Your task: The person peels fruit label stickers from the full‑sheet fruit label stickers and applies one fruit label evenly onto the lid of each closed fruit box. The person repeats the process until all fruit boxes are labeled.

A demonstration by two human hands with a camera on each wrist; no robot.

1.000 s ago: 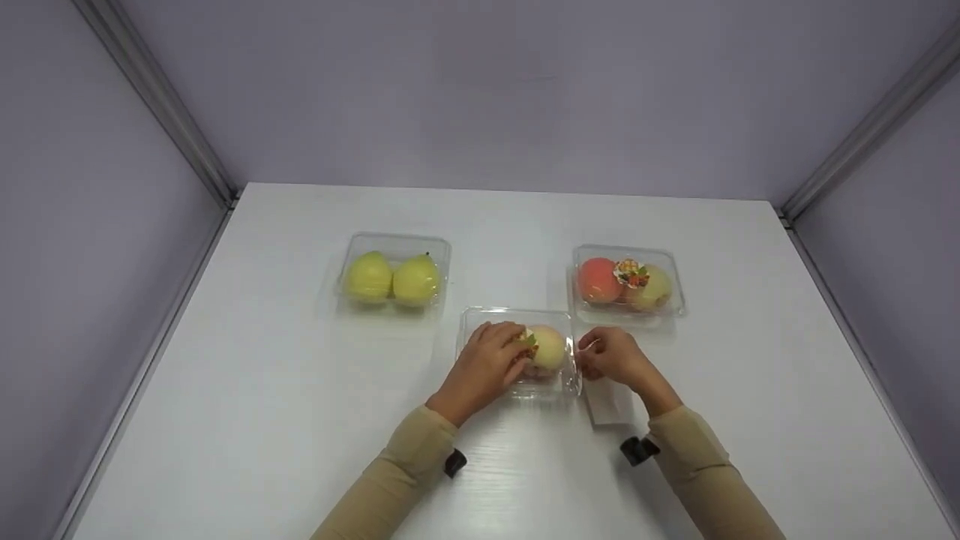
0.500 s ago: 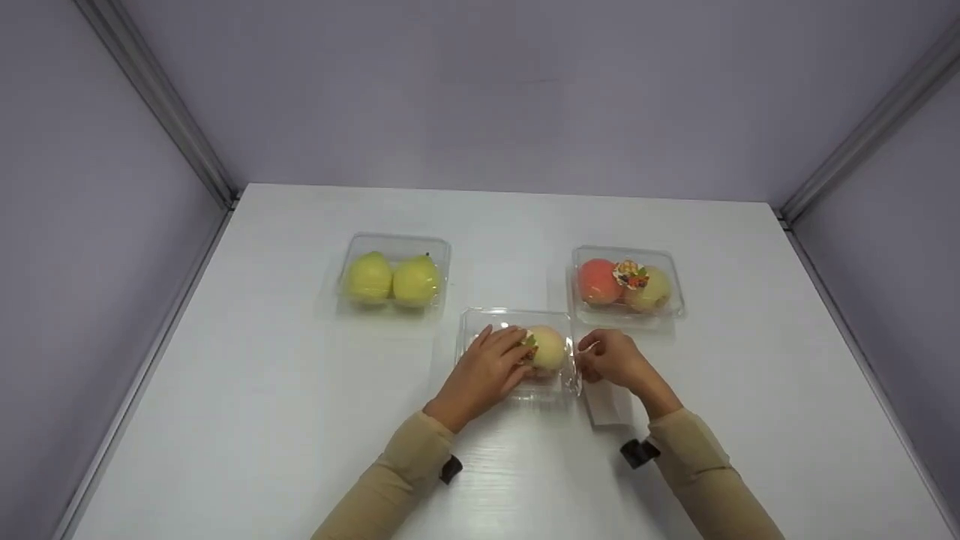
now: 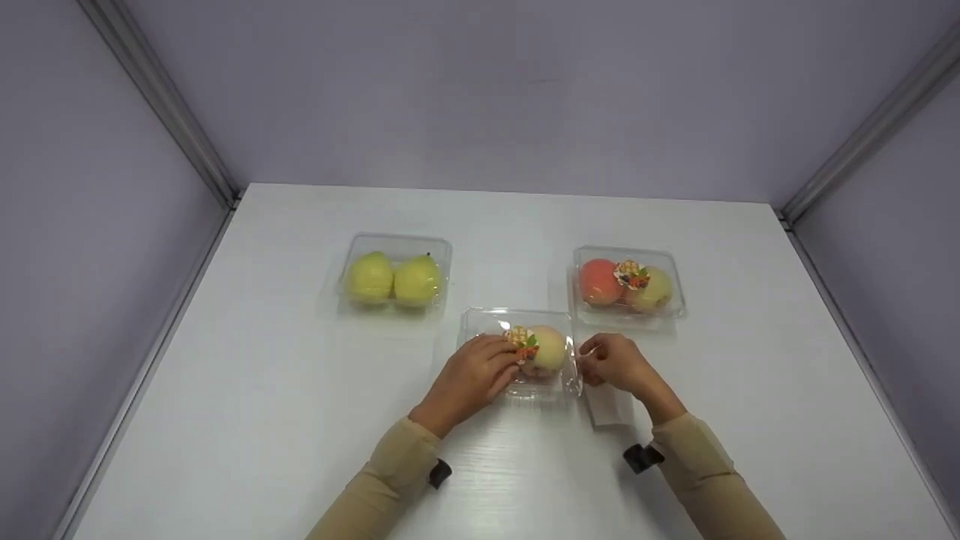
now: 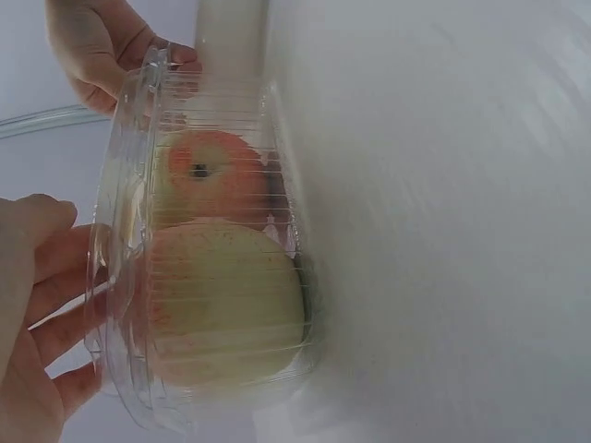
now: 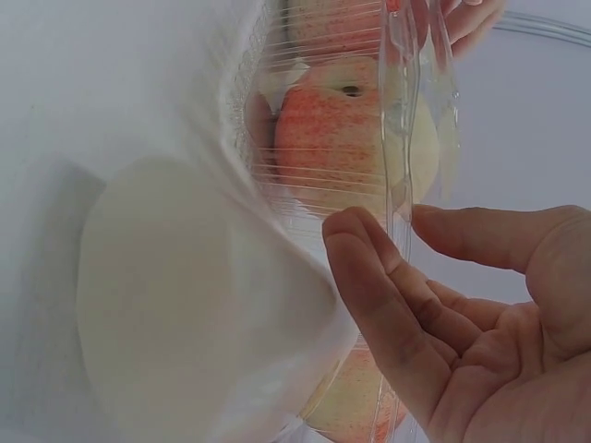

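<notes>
A clear plastic clamshell box point(image 3: 480, 319) stands at the table's middle, lid down, with two pale red-blushed fruits point(image 3: 547, 349) and a flowery sticker point(image 3: 521, 341) on top. My left hand point(image 3: 469, 379) lies on the lid's near left part, its fingers fairly straight against the plastic point(image 4: 37, 305). My right hand point(image 3: 611, 361) is at the box's right edge. Its curled fingers and thumb point(image 5: 443, 305) pinch the rim point(image 5: 404, 138). In the left wrist view both fruits point(image 4: 222, 305) show through the ribbed wall.
A box point(image 3: 397, 240) with two yellow-green pears sits at the back left. Another box point(image 3: 626, 250) with a red and a yellowish fruit sits at the back right. A white strip of paper point(image 3: 609, 409) lies under my right wrist. Grey walls enclose the white table point(image 3: 300, 420).
My left hand has slid back toward me over the lid, uncovering the sticker. My right hand has stayed at the box's right rim.
</notes>
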